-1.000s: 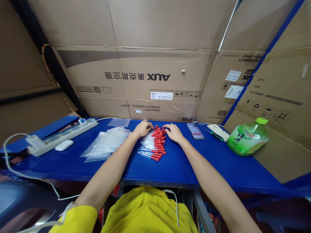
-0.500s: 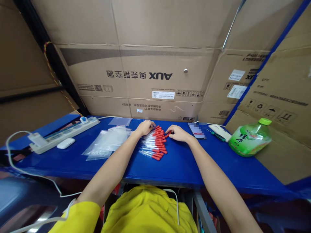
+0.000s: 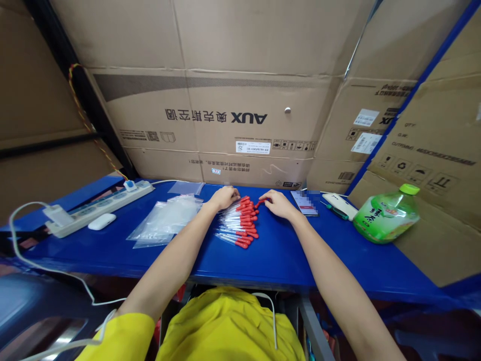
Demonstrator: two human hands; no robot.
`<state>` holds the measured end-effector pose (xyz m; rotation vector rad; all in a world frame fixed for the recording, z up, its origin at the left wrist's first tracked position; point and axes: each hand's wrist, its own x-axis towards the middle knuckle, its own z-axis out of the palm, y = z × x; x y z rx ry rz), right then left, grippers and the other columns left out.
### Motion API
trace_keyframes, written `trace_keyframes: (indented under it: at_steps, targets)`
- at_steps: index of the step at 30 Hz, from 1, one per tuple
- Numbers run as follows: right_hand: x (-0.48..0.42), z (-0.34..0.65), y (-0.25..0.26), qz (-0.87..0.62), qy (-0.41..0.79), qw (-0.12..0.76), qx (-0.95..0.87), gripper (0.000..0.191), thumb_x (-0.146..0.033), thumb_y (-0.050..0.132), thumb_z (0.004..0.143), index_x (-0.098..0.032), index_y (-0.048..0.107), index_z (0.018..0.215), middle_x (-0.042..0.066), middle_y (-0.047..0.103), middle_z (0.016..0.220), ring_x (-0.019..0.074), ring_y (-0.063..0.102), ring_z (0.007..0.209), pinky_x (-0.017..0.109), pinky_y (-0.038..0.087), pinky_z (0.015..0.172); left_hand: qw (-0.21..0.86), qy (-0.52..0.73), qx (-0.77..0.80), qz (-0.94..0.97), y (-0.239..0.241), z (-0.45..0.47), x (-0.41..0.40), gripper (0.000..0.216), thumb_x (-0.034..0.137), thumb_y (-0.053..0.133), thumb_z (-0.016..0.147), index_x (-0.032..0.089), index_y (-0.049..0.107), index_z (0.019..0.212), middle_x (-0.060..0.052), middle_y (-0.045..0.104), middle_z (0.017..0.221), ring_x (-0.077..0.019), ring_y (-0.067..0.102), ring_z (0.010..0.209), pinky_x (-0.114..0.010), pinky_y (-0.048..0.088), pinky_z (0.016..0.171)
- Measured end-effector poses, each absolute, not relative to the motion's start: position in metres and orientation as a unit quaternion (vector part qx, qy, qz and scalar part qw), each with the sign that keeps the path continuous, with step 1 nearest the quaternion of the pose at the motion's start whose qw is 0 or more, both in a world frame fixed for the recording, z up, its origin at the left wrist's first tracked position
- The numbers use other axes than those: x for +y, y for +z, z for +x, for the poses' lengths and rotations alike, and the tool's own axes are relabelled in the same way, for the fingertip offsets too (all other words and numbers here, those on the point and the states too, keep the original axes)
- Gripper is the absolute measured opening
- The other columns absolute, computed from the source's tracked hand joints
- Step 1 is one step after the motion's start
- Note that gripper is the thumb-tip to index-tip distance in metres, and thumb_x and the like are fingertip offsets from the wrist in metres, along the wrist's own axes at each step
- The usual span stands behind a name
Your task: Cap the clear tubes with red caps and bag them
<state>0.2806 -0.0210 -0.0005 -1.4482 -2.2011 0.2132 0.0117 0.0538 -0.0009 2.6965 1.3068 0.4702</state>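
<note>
Several clear tubes with red caps (image 3: pixel 240 222) lie in a row on the blue table (image 3: pixel 263 255). My left hand (image 3: pixel 224 196) rests at the far left end of the row, fingers curled on the clear ends of the tubes. At the far right end my right hand (image 3: pixel 277 203) is closed in a pinch on one red-capped tube (image 3: pixel 260 202), held just off the row.
A pile of clear plastic bags (image 3: pixel 165 220) lies left of the tubes. Further left are a white power strip (image 3: pixel 97 208) and a white mouse (image 3: pixel 101 221). A phone (image 3: pixel 304 201), a white device (image 3: pixel 340 204) and a green bottle (image 3: pixel 385 214) sit at the right. Cardboard boxes (image 3: pixel 233 115) wall the back.
My right hand has gone from lying flat on the red caps to pinching one tube and drawing it slightly right of the row. My left hand has stayed put.
</note>
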Motion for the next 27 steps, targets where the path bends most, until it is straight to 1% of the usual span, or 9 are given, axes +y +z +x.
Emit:
trace_keyframes:
  at_steps: [5, 8, 11, 13, 15, 19, 21, 24, 27]
  targets:
    - [-0.0216, 0.2835, -0.0021, -0.547, 0.075, 0.220, -0.804, 0.027, -0.015, 0.067, 0.090, -0.020, 0.079, 0.114, 0.010, 0.074, 0.114, 0.0207, 0.069, 0.099, 0.032, 0.049, 0.096, 0.056, 0.142, 0.433, 0.888, 0.0025, 0.0138, 0.0495, 0.019, 0.019, 0.063, 0.086, 0.022, 0.077, 0.099, -0.004, 0.078, 0.100, -0.0198, 0.071, 0.094, -0.024, 0.052, 0.081]
    - [-0.0212, 0.2850, -0.0016, -0.552, 0.068, 0.227, -0.799, 0.027, -0.018, 0.061, 0.095, -0.021, 0.080, 0.115, 0.009, 0.075, 0.116, 0.0217, 0.068, 0.104, 0.033, 0.049, 0.098, 0.050, 0.148, 0.452, 0.878, 0.0026, 0.0146, 0.0477, 0.018, 0.017, 0.060, 0.088, 0.021, 0.074, 0.097, -0.007, 0.078, 0.101, -0.0218, 0.072, 0.095, -0.026, 0.052, 0.081]
    - [-0.0206, 0.2855, -0.0016, -0.549, 0.064, 0.229, -0.802, 0.031, -0.016, 0.055, 0.098, -0.022, 0.080, 0.115, 0.009, 0.075, 0.115, 0.0220, 0.068, 0.108, 0.033, 0.048, 0.100, 0.044, 0.161, 0.465, 0.870, 0.0022, 0.0155, 0.0463, 0.022, 0.016, 0.056, 0.092, 0.019, 0.070, 0.108, -0.010, 0.077, 0.101, -0.0228, 0.072, 0.096, -0.028, 0.052, 0.082]
    - [-0.0208, 0.2852, -0.0023, -0.542, 0.066, 0.222, -0.808, 0.030, -0.016, 0.059, 0.096, -0.023, 0.081, 0.115, 0.009, 0.075, 0.112, 0.0215, 0.068, 0.105, 0.032, 0.049, 0.099, 0.045, 0.165, 0.465, 0.869, 0.0022, 0.0162, 0.0455, 0.027, 0.017, 0.056, 0.093, 0.019, 0.067, 0.117, -0.009, 0.077, 0.100, -0.0228, 0.073, 0.096, -0.028, 0.052, 0.083]
    - [-0.0216, 0.2846, -0.0030, -0.541, 0.069, 0.216, -0.810, 0.029, -0.016, 0.065, 0.092, -0.025, 0.081, 0.115, 0.007, 0.076, 0.110, 0.0208, 0.069, 0.100, 0.031, 0.050, 0.095, 0.047, 0.161, 0.451, 0.876, 0.0023, 0.0167, 0.0452, 0.028, 0.021, 0.057, 0.094, 0.019, 0.067, 0.120, -0.008, 0.078, 0.101, -0.0226, 0.073, 0.097, -0.028, 0.052, 0.083]
    - [-0.0237, 0.2834, -0.0024, -0.556, 0.070, 0.208, -0.802, 0.029, -0.019, 0.078, 0.082, -0.025, 0.083, 0.109, 0.006, 0.077, 0.105, 0.0212, 0.069, 0.091, 0.031, 0.052, 0.088, 0.053, 0.139, 0.415, 0.897, 0.0031, 0.0153, 0.0470, 0.025, 0.020, 0.060, 0.088, 0.022, 0.075, 0.108, -0.005, 0.079, 0.103, -0.0203, 0.073, 0.096, -0.025, 0.052, 0.083]
    - [-0.0245, 0.2828, -0.0008, -0.557, 0.071, 0.216, -0.799, 0.028, -0.021, 0.080, 0.080, -0.024, 0.083, 0.108, 0.006, 0.078, 0.104, 0.0222, 0.070, 0.091, 0.032, 0.052, 0.088, 0.067, 0.138, 0.411, 0.899, 0.0038, 0.0138, 0.0483, 0.026, 0.017, 0.062, 0.084, 0.023, 0.078, 0.105, -0.005, 0.080, 0.101, -0.0203, 0.074, 0.094, -0.025, 0.053, 0.082]
    - [-0.0252, 0.2815, 0.0021, -0.553, 0.077, 0.256, -0.789, 0.022, -0.021, 0.073, 0.085, -0.024, 0.083, 0.105, 0.005, 0.080, 0.104, 0.0221, 0.071, 0.091, 0.033, 0.053, 0.088, 0.084, 0.146, 0.412, 0.895, 0.0057, 0.0119, 0.0488, 0.026, 0.018, 0.065, 0.082, 0.022, 0.080, 0.102, -0.006, 0.081, 0.099, -0.0217, 0.074, 0.091, -0.026, 0.054, 0.080]
    - [-0.0254, 0.2798, 0.0042, -0.560, 0.084, 0.302, -0.767, 0.024, -0.016, 0.066, 0.087, -0.024, 0.082, 0.103, 0.004, 0.081, 0.104, 0.0207, 0.072, 0.088, 0.032, 0.054, 0.088, 0.088, 0.132, 0.411, 0.898, 0.0093, 0.0102, 0.0472, 0.027, 0.016, 0.064, 0.081, 0.022, 0.082, 0.102, -0.006, 0.081, 0.099, -0.0215, 0.075, 0.091, -0.025, 0.054, 0.081]
